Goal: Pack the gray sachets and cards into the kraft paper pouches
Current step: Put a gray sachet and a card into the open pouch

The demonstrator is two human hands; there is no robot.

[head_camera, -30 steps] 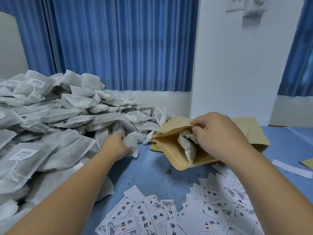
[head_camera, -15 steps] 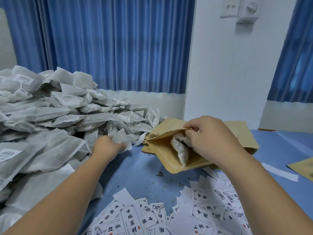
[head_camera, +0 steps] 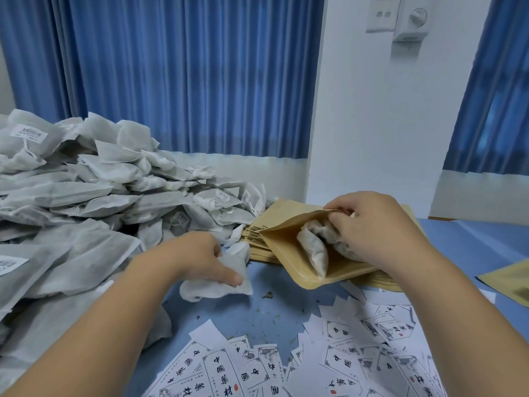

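Left hand (head_camera: pixel 200 262): centre-left of the frame, fingers and thumb curled round one gray sachet (head_camera: pixel 217 286), gripping it at the foot of the big heap.
Right hand (head_camera: pixel 372 227): centre-right, fingertips pinching the upper lip of the open kraft pouch (head_camera: pixel 337 275) and holding its mouth apart.
Open kraft pouch: lies tilted on the stack of flat pouches (head_camera: pixel 257 247), mouth facing left toward the other hand.
Packed sachets (head_camera: pixel 313 250): sit inside the pouch mouth, one standing on edge, another half hidden under the right fingers; I cannot count them.
Heap of sachets (head_camera: pixel 86 202): fills the left half of the frame, spilling right until it touches the stack.
Cards (head_camera: pixel 229 368): printed slips strewn over the bottom of the frame, partly covered by both forearms.
Desk (head_camera: pixel 272 316): blue top, showing in the gap between cards and pouch, with dark crumbs (head_camera: pixel 267 295) scattered there.
Spare pouch (head_camera: pixel 509 282): lies apart at the right edge, cut off by the frame.
Behind: blue curtains (head_camera: pixel 186 81) across the top, a white wall with a switch plate (head_camera: pixel 382 14) upper right.
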